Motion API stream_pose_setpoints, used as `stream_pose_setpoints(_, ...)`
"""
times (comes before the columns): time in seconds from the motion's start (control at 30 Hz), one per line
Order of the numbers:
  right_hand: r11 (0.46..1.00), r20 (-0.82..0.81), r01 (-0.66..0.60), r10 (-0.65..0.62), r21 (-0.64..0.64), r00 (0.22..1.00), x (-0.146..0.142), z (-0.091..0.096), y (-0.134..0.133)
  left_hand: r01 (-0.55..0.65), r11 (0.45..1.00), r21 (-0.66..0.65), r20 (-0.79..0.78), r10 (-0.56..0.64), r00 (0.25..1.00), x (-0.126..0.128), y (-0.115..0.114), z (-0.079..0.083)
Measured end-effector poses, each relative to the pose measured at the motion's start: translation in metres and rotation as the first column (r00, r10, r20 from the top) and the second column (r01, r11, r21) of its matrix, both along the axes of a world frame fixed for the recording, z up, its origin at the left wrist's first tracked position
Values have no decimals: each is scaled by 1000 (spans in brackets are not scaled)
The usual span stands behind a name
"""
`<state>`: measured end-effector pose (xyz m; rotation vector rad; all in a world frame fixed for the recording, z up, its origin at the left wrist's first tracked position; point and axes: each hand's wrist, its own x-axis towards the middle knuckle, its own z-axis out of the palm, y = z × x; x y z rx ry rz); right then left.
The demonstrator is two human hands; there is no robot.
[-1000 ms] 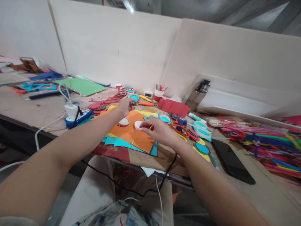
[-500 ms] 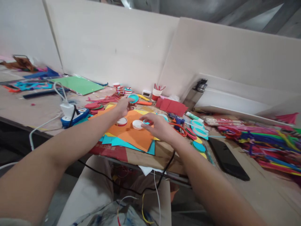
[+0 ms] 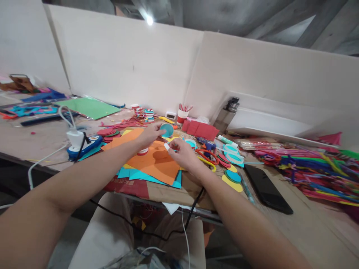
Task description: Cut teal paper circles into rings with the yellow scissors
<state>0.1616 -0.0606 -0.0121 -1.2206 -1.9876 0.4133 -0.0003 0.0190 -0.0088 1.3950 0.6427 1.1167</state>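
My left hand (image 3: 153, 133) is closed on a round teal piece (image 3: 167, 130), held up above the orange paper sheet (image 3: 161, 164). Just to its right, my right hand (image 3: 181, 151) pinches a white ring (image 3: 166, 147), mostly covered by the fingers. On the orange sheet, a red and white ring (image 3: 143, 151) shows partly below my left wrist. Blue sheets (image 3: 154, 181) stick out from under the orange one. Close behind my right hand lies another teal and white ring (image 3: 191, 143).
Right of my hands are scissors (image 3: 209, 157), a glue stick (image 3: 227, 141), paper discs (image 3: 232, 176), a black phone (image 3: 267, 188) and many pipe cleaners (image 3: 316, 172). At left stands a power strip (image 3: 86, 145) with cables. A red and white cup (image 3: 183, 115) stands near the back panel.
My right hand has picked up the white ring from the orange sheet. My left hand has moved slightly right and down with the teal piece, bringing it nearer my right hand.
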Motion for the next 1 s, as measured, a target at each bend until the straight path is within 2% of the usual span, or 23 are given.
stream_pose_setpoints(0.13,983,-219,43,-82,-179,972,2,4,4,52,999,1,-34,-51,998,7,-9,-5)
stream_pose_setpoints(0.27,975,-311,140,-189,-172,932,9,2,9,136,989,-57,-35,-138,990,11,-19,-5)
stream_pose_setpoints(0.4,968,-316,248,-244,-30,917,19,0,11,214,966,-145,-2,-216,976,16,-26,-2)
stream_pose_setpoints(0.53,925,-252,345,-299,161,920,23,2,12,327,922,-210,201,-286,937,22,-28,-2)
stream_pose_setpoints(0.7,862,-156,344,-307,371,939,20,8,11,485,843,-233,306,-410,859,27,-33,-5)
stream_pose_setpoints(0.8,861,-157,320,-280,395,947,19,9,10,480,845,-235,304,-405,862,28,-35,-5)
stream_pose_setpoints(0.9,881,-156,291,-249,372,956,17,9,7,416,885,-208,287,-352,891,26,-34,-2)
stream_pose_setpoints(1.0,919,-68,191,-179,344,982,14,6,4,314,931,-188,279,-256,926,25,-31,1)
